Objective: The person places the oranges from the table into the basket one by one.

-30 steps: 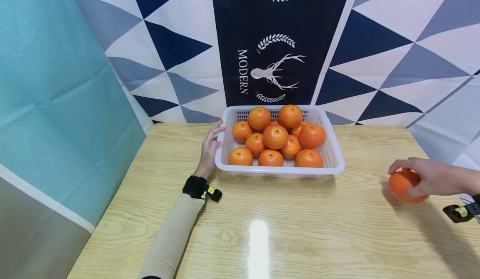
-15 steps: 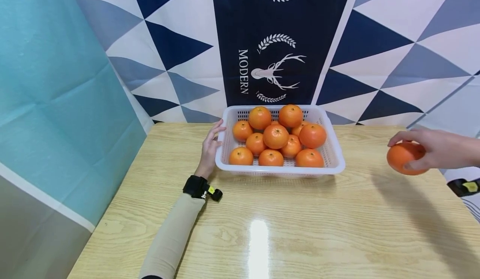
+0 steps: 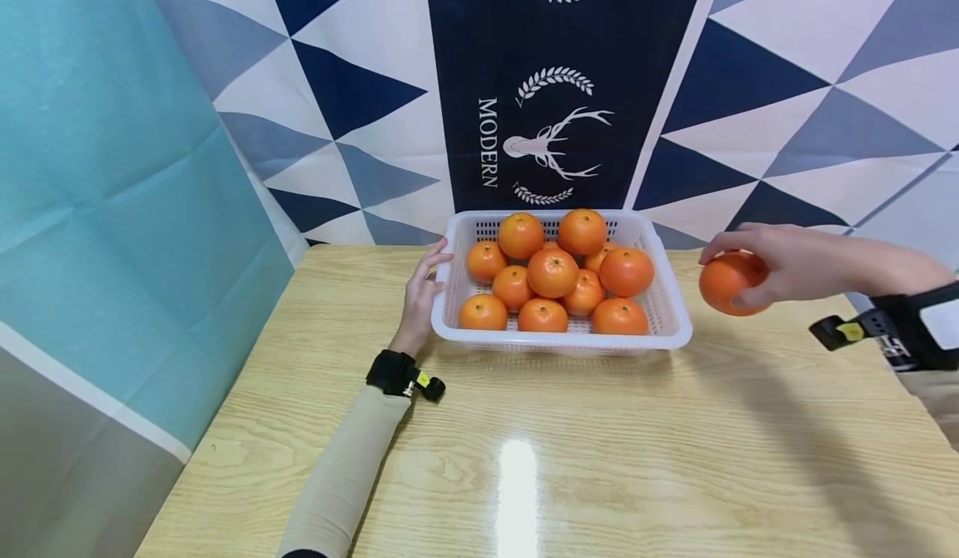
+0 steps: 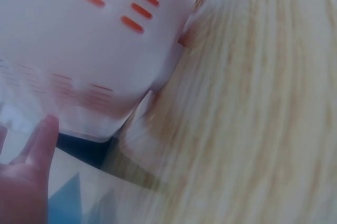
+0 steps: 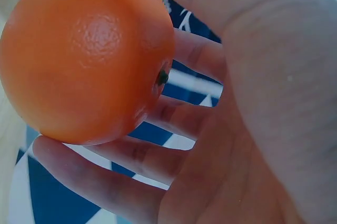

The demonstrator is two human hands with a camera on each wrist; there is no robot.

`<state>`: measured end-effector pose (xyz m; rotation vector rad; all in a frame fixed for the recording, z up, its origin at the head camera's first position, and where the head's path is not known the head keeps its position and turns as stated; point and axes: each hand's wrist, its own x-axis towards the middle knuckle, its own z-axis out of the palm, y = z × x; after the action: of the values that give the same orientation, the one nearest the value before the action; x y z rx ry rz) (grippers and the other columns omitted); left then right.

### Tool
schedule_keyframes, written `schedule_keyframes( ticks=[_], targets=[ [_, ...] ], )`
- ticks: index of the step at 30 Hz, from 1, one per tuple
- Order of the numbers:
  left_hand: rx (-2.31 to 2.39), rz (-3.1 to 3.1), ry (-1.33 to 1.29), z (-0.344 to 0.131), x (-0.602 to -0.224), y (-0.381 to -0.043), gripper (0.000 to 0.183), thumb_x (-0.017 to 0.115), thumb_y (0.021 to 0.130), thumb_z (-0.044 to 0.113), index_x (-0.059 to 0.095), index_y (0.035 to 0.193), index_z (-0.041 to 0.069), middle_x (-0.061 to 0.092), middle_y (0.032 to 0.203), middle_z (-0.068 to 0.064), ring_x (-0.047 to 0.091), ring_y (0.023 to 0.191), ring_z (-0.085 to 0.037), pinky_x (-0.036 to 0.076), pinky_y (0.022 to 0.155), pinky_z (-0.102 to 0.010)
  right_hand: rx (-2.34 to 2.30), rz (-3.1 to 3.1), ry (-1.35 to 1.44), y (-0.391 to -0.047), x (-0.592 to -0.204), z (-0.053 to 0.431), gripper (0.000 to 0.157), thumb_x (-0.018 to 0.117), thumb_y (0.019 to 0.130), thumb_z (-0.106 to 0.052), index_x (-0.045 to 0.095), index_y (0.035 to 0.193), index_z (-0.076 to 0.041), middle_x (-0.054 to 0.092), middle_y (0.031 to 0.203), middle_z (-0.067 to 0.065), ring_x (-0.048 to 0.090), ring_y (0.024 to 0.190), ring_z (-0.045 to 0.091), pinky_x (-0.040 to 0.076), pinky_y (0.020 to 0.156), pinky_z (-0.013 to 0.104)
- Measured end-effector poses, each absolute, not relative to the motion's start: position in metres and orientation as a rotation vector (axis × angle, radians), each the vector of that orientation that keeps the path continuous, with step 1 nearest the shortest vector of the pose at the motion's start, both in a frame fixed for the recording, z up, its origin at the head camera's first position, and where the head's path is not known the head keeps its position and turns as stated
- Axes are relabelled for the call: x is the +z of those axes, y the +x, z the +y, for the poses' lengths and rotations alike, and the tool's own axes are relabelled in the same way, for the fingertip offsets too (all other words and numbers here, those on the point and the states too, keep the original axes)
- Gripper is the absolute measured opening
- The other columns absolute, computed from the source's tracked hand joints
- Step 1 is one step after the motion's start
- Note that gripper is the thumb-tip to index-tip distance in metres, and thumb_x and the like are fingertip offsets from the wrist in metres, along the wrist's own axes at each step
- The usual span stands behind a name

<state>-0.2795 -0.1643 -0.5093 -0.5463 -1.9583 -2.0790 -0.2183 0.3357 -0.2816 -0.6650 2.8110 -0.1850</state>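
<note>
My right hand (image 3: 790, 265) holds an orange (image 3: 730, 283) above the table, to the right of the white plastic basket (image 3: 562, 341). In the right wrist view, thumb and fingers curl around the orange (image 5: 87, 61), and its small green stem spot faces the palm. Several more oranges (image 3: 552, 272) lie in the basket, some stacked on others. At the basket's left end rests my left hand (image 3: 416, 304), its fingers against the rim. The left wrist view shows relaxed fingers (image 4: 42, 142) beside the slotted basket wall (image 4: 105, 34); the rest of that hand is cut off.
The basket stands on a light wood-grain table (image 3: 599, 441), close to its back edge. Behind it hangs a patterned cloth (image 3: 375, 58) with triangles and a deer head. A teal cloth (image 3: 112, 166) borders the left side.
My right hand has lifted the orange off the right side of the table and carried it left and back, closer to the basket. The left hand and basket have stayed still.
</note>
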Motion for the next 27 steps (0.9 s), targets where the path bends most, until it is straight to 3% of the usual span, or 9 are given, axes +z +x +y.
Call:
schedule_keyframes(
  ticks=[3, 7, 11, 20, 27],
  targets=[
    [-2.069, -1.997, -0.491, -0.158, -0.490, -0.266, 0.056, 0.046, 0.096, 0.008, 0.058, 0.147, -0.010, 0.038, 0.183, -0.017, 0.048, 0.160, -0.044, 0.054, 0.117, -0.037, -0.198, 2.784, -0.693, -0.225, -0.277, 0.318, 0.061, 0.095, 0.082, -0.017, 0.071, 0.139, -0.014, 0.070, 0.124, 0.009, 0.064, 0.103, 0.021, 0.056, 0.079, 0.036],
    [-2.044, -2.035, -0.447, -0.155, -0.482, -0.261, 0.054, 0.043, 0.097, 0.000, 0.056, 0.148, -0.013, 0.037, 0.183, -0.019, 0.045, 0.163, -0.045, 0.052, 0.120, -0.040, -0.217, 2.738, -0.745, -0.232, -0.275, 0.295, 0.061, 0.094, 0.083, -0.019, 0.070, 0.139, -0.016, 0.068, 0.120, 0.006, 0.062, 0.101, 0.019, 0.056, 0.081, 0.035],
    [-2.026, -2.040, -0.454, -0.155, -0.483, -0.262, 0.054, 0.043, 0.097, -0.001, 0.056, 0.147, -0.014, 0.037, 0.183, -0.021, 0.043, 0.165, -0.046, 0.050, 0.123, -0.043, -0.250, 2.691, -0.790, -0.238, -0.275, 0.272, 0.061, 0.093, 0.083, -0.020, 0.070, 0.139, -0.018, 0.067, 0.122, 0.006, 0.062, 0.103, 0.020, 0.055, 0.084, 0.037],
    [-2.055, -2.021, -0.457, -0.156, -0.485, -0.262, 0.055, 0.044, 0.096, 0.003, 0.056, 0.148, -0.013, 0.037, 0.183, -0.020, 0.040, 0.167, -0.043, 0.050, 0.118, -0.031, -0.265, 2.609, -0.904, -0.243, -0.274, 0.225, 0.061, 0.092, 0.083, -0.022, 0.070, 0.140, -0.020, 0.067, 0.135, 0.009, 0.061, 0.111, 0.024, 0.055, 0.097, 0.045],
    [-2.039, -2.000, -0.505, -0.157, -0.488, -0.264, 0.056, 0.046, 0.096, 0.008, 0.059, 0.147, -0.010, 0.039, 0.182, -0.019, 0.044, 0.164, -0.043, 0.051, 0.118, -0.036, -0.272, 2.605, -0.972, -0.242, -0.275, 0.208, 0.058, 0.090, 0.084, -0.022, 0.070, 0.139, -0.022, 0.064, 0.146, 0.011, 0.060, 0.120, 0.029, 0.054, 0.100, 0.050]
  ],
)
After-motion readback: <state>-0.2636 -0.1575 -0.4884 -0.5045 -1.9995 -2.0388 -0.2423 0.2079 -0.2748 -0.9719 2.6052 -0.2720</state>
